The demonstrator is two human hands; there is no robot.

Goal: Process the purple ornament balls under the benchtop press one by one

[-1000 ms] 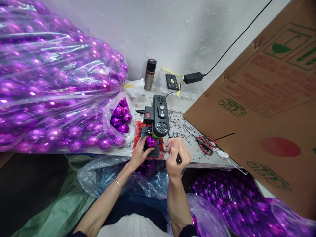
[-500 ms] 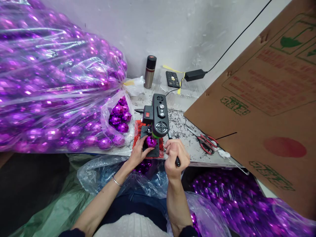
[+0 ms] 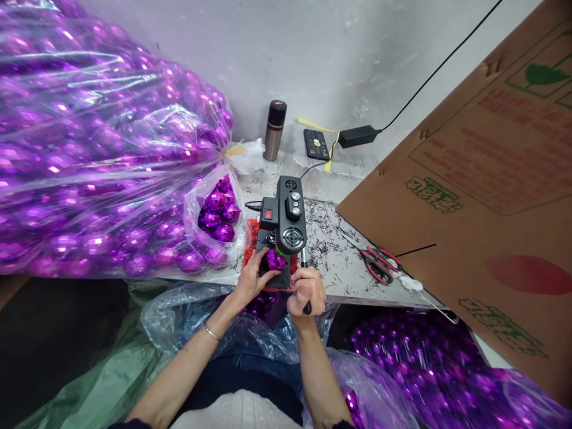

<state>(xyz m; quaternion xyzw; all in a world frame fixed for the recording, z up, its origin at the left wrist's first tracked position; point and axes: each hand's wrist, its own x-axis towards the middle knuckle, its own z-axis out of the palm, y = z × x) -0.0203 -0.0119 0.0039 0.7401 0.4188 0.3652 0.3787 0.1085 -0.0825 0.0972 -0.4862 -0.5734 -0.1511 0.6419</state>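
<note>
Between the thumb and fingers of my left hand [image 3: 252,279] is a shiny purple faceted ball [image 3: 274,260]. The ball sits on the dark base [image 3: 280,280] of a small black machine [image 3: 291,214], under its round front end. My right hand [image 3: 308,292] is wrapped round the black-tipped handle [image 3: 307,307] at the machine's right side. A red mat [image 3: 251,229] shows beneath the base. A red switch [image 3: 267,214] is on the box at the machine's left.
Left, a big clear bag [image 3: 111,179] holds many purple balls. Red-handled scissors [image 3: 378,262] lie right of the machine, beside a large cardboard box [image 3: 469,208]. Behind stand a bottle [image 3: 274,131], a phone [image 3: 315,143] and a power adapter [image 3: 358,136]. Black scraps litter the white table [image 3: 326,262].
My right hand has moved left with the handle, closer to the machine's base. My left hand stays at the ball. The view has shifted slightly.
</note>
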